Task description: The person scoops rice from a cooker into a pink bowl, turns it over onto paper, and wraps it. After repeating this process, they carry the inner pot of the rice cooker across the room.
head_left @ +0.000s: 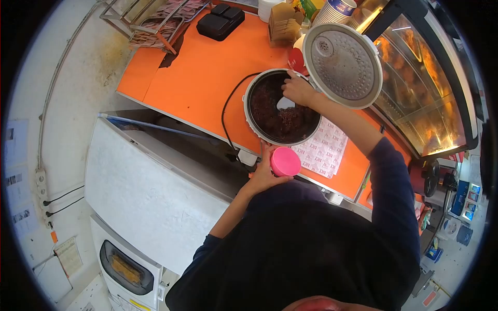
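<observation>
An open rice cooker (248, 116) stands at the counter's front edge with dark reddish-brown rice (290, 122) inside. My right hand (299, 90) reaches over its far right rim, fingers closed around a white rice paddle (285, 103) whose blade lies against the rice. The cooker's round lid (342, 65) is tipped back on its hinge, showing a dimpled grey inside. Just in front of the cooker, my left hand (265, 173) grips a bright pink cup (286, 161) by its side.
Patterned paper sheets (328, 147) lie right of the cooker on the orange counter (181, 83). A black food container (220, 22), stacked paper cups (334, 11) and brown boxes (285, 25) stand at the back. A lit glass display case (417, 78) borders the right; a white freezer (140, 181) sits left.
</observation>
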{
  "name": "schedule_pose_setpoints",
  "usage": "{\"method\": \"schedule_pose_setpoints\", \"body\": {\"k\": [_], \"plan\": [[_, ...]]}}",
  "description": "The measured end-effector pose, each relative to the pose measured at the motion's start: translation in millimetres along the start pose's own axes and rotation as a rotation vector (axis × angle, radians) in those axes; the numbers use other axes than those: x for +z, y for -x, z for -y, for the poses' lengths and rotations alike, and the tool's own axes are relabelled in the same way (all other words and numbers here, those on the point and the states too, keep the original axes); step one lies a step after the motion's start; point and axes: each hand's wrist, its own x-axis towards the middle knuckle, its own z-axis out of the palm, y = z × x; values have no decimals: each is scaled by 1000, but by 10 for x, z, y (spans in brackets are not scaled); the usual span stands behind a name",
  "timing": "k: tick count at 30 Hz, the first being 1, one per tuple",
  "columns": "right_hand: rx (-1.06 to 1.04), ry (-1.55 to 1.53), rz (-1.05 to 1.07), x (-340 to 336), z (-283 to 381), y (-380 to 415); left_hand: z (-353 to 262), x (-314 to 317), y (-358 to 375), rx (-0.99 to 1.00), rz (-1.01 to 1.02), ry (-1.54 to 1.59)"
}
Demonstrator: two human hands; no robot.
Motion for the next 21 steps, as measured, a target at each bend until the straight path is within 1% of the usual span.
{"method": "schedule_pose_setpoints", "body": {"k": [4,6,7,9,10,13,16,18,19,21], "plan": [[-51,-40,29,79,-4,98,-61,54,-44,-25,28,-4],[-14,-365,303,71,129,159,-75,70,-49,47,-29,-57],[-15,-361,299,147,142,145,-101,63,-68,51,-32,-60],[116,-653,335,261,213,133,-131,84,-59,28,-7,-132],[147,-758,285,269,209,172,-128,104,-46,19,-12,-132],[175,-842,219,207,248,180,-126,85,-59,52,-20,-135],[135,-857,213,39,225,170,-80,111,-42,47,-11,-127],[115,-845,201,27,213,154,5,109,-35,134,-60,-106],[85,-828,191,20,190,156,55,99,-28,139,-51,-112],[86,-840,184,28,168,172,62,43,9,43,-43,-81]]}}
